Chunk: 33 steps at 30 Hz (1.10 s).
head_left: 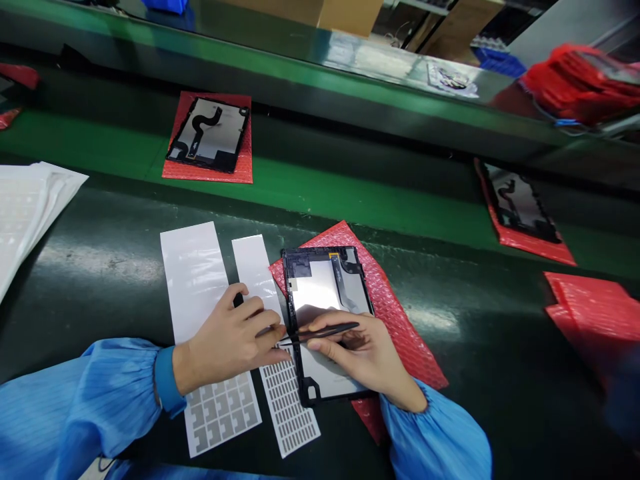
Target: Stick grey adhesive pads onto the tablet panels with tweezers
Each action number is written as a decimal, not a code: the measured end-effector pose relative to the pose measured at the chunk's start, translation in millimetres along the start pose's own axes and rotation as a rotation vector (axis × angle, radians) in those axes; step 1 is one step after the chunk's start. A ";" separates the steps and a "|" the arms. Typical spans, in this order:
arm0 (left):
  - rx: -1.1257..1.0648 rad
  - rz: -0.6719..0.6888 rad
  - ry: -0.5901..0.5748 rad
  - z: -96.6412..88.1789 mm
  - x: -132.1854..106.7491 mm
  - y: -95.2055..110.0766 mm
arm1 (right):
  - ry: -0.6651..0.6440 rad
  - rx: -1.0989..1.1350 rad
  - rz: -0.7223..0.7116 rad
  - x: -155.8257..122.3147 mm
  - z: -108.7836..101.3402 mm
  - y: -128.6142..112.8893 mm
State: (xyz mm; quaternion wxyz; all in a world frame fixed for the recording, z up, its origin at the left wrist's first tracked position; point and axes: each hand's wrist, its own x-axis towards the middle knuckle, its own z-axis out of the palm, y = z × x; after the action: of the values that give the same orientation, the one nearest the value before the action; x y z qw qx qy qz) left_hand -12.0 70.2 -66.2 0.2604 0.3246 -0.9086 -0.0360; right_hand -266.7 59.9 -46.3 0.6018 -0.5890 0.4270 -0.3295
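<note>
A black tablet back frame (pixel 327 287) with a silver inner plate lies on a red bubble-wrap sheet (pixel 400 313) in front of me. My right hand (pixel 365 357) rests on the frame's lower half, fingers closed on black tweezers (pixel 325 331) whose tips point left toward the frame's left edge. My left hand (pixel 233 340) lies on two white sticker sheets (pixel 193 280) beside the frame, fingers pressed together near the tweezer tips. The narrower sheet (pixel 290 407) carries rows of small grey stickers.
Two more frames on red bubble wrap sit on the green conveyor belt: one (pixel 210 137) at upper left, one (pixel 520 203) at right. White sheets (pixel 25 207) are stacked at far left. Loose red bubble wrap (pixel 595 313) lies at the right edge.
</note>
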 end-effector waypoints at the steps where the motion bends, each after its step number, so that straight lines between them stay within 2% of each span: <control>1: -0.018 -0.013 -0.005 -0.1 -1.0 -0.1 | -0.003 0.013 -0.006 0.6 0.1 -0.4; 9: -0.100 -0.107 -0.028 -0.5 -9.5 -0.6 | -0.030 0.043 -0.038 2.0 2.0 -0.7; 21: -0.002 -0.019 0.009 -2.0 -7.0 0.9 | -0.013 -0.021 -0.014 1.4 2.1 -0.3; 30: -0.005 -0.018 0.016 -2.0 -6.8 -0.1 | 0.019 -0.050 0.010 -0.2 4.8 2.3; 33: -0.035 -0.029 0.004 -2.6 -6.5 -0.9 | 0.047 0.003 0.042 1.0 0.8 -1.8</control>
State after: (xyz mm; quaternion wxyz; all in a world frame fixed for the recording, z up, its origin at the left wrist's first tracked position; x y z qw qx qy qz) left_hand -6.0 73.8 -67.1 0.2672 0.3330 -0.9026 -0.0549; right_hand -265.3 59.2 -44.7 0.5992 -0.5710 0.4529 -0.3313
